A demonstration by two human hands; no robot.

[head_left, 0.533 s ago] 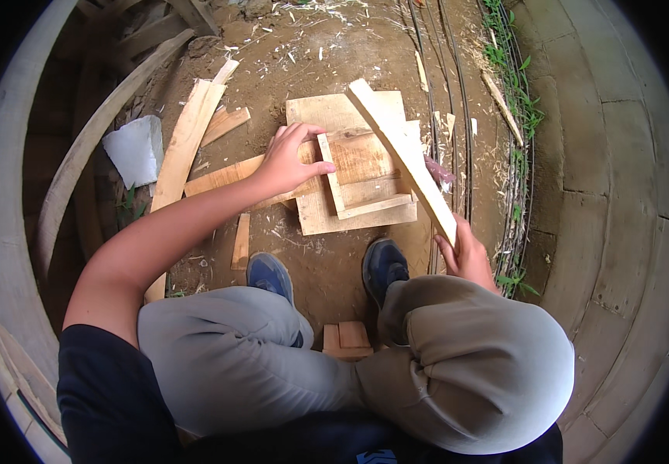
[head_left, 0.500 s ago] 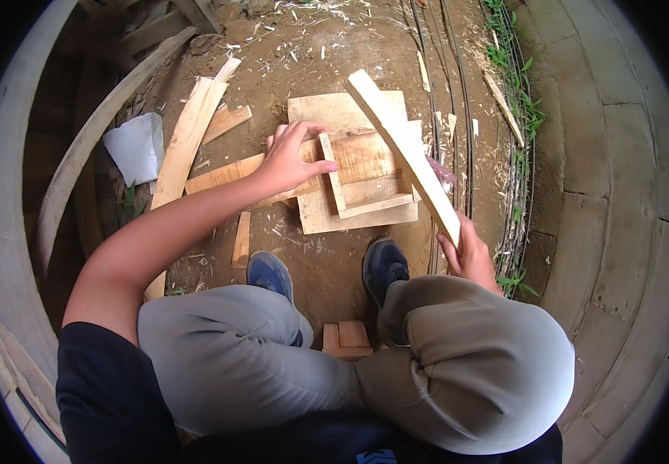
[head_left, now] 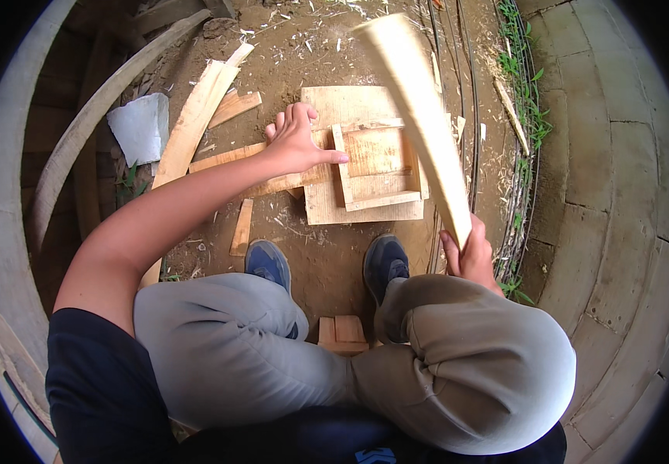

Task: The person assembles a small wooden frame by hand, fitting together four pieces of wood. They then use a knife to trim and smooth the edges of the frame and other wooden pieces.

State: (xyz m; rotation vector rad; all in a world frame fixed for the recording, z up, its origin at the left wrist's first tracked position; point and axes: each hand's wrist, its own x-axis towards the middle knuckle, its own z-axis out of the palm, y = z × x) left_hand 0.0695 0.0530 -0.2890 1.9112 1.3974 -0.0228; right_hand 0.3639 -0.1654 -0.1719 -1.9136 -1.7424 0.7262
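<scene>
A square wooden board lies on the dirt in front of my feet, with a small frame of thin strips on top of it. My left hand rests on the frame's left edge, fingers spread and pressing down. My right hand grips the lower end of a long pale wooden stick, raised above the board and reaching toward the top of the view. My right hand sits just above my right knee.
Long planks and short wood scraps lie left of the board. A grey sheet sits further left. Wires run along grass and stone paving on the right. A small wooden block lies between my legs.
My right hand has swung the stick upward, so its far end is now raised toward the camera. My left hand stays on the frame.
</scene>
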